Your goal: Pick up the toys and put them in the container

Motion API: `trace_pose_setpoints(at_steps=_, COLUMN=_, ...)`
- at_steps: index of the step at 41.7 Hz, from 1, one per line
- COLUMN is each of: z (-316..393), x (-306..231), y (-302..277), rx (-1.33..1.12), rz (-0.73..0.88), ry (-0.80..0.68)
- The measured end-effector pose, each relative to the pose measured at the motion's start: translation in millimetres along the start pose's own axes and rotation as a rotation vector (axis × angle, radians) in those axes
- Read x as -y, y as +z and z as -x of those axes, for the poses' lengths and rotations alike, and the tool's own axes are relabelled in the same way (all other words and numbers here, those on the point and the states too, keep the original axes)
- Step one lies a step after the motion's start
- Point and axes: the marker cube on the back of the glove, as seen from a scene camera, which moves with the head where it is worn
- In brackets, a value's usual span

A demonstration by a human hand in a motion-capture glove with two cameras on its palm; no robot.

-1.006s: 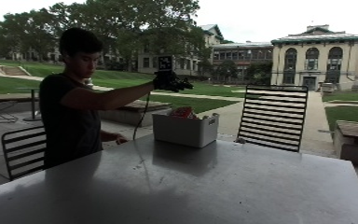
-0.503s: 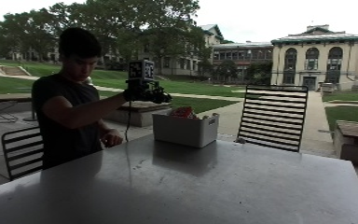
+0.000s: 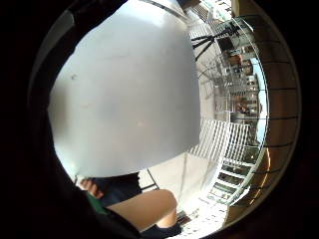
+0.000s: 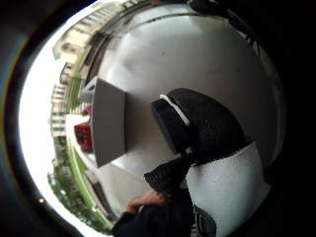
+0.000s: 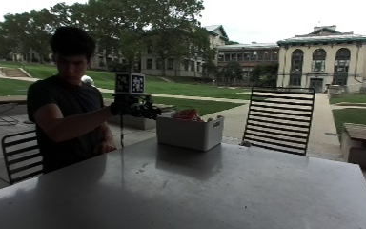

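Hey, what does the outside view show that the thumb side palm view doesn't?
Only the outside view shows the gloved right hand raised beside the white container rather than over it, an empty slatted chair behind the table, and another chair by the person.

Only the thumb side palm view shows the glove's black thumb up close, holding nothing, and the bare hand down at the table edge.

Both show the grey table, the container with red toys inside, and the buildings beyond.
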Motion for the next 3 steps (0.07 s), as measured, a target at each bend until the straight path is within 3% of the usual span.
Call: trace_pose_setpoints(at_steps=3, z=0.7, x=-3.0, y=1.9, rx=0.008, rz=0.003, ry=0.003)
